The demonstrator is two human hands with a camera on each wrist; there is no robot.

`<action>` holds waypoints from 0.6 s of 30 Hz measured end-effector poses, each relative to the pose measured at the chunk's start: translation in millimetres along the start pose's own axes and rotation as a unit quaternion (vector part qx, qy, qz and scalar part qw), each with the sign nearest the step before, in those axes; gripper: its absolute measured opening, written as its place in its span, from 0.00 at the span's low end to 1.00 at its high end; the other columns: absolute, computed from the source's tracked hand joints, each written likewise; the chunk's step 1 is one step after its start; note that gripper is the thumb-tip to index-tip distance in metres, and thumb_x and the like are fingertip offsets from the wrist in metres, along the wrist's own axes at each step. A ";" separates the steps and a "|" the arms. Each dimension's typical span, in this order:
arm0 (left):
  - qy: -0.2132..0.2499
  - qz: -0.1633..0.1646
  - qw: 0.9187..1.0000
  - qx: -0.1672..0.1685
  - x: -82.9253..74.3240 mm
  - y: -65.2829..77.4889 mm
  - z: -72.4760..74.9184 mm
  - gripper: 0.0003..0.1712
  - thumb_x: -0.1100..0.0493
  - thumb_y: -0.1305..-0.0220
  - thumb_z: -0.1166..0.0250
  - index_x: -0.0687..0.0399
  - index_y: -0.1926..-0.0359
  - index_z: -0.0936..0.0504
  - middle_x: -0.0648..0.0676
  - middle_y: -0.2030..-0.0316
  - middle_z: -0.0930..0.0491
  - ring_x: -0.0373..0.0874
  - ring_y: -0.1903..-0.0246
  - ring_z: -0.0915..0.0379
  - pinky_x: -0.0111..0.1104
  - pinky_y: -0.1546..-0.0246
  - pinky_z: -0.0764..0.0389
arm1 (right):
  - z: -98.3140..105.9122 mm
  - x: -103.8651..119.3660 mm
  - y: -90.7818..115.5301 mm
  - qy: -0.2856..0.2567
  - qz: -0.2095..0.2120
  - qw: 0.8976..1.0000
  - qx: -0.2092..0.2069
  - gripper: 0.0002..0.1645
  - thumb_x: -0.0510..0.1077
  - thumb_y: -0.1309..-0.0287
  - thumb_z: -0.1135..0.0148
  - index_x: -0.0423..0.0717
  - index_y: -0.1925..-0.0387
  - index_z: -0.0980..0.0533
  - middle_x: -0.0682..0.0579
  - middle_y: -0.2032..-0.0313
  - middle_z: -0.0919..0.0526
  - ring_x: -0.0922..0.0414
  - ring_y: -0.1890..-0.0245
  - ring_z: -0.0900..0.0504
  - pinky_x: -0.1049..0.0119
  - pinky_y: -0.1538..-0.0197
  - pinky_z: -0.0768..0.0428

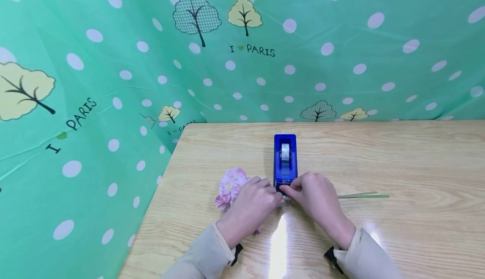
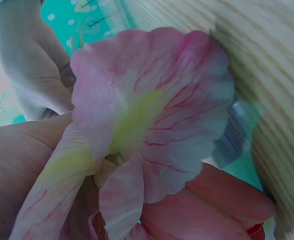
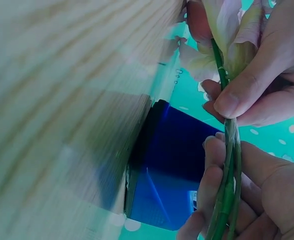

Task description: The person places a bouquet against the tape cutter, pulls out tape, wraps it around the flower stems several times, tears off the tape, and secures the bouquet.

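Observation:
Pink artificial flowers (image 1: 232, 185) with yellow-tinged petals (image 2: 136, 115) are at my left hand (image 1: 254, 205), their heads to the left. The left thumb and fingers pinch the green stems (image 3: 229, 190) just below the blooms. My right hand (image 1: 316, 195) holds the same stems farther down, its fingers curled behind them in the right wrist view. Clear, shiny film that looks like tape (image 3: 231, 127) lies along the stems between the hands. A blue tape dispenser (image 1: 285, 161) with a tape roll (image 1: 285, 152) stands directly beyond both hands.
Stem ends (image 1: 373, 195) stick out to the right past my right hand. A wooden table (image 1: 417, 161) lies beneath everything. Green dotted cloth (image 1: 303, 68) hangs along its back and left sides.

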State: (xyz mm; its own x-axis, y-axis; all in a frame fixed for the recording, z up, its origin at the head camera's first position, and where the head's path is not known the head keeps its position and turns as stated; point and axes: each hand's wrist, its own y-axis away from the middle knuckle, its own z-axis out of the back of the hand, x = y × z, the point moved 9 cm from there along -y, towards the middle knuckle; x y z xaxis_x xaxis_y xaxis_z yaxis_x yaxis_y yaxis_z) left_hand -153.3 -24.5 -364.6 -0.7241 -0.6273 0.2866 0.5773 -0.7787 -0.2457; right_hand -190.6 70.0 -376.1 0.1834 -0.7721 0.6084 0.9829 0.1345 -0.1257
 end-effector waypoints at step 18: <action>-0.001 -0.002 1.000 -0.002 -3.2 -0.8 -4.2 0.07 0.46 0.37 0.33 0.38 0.68 0.12 0.38 0.72 0.14 0.33 0.73 0.28 0.24 0.71 0.33 | -3.2 -2.8 1.9 0.009 -0.003 1.000 0.008 0.10 0.47 0.46 0.26 0.52 0.81 0.14 0.57 0.81 0.15 0.64 0.83 0.30 0.66 0.77 0.31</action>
State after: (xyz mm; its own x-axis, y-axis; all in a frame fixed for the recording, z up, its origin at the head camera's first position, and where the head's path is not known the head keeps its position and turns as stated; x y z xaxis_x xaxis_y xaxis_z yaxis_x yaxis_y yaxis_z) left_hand -153.1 -21.9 -369.2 -0.7262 -0.6238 0.2890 0.5725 -0.7815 -0.2480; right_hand -189.3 70.4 -380.5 0.1775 -0.7838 0.5951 0.9841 0.1398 -0.1093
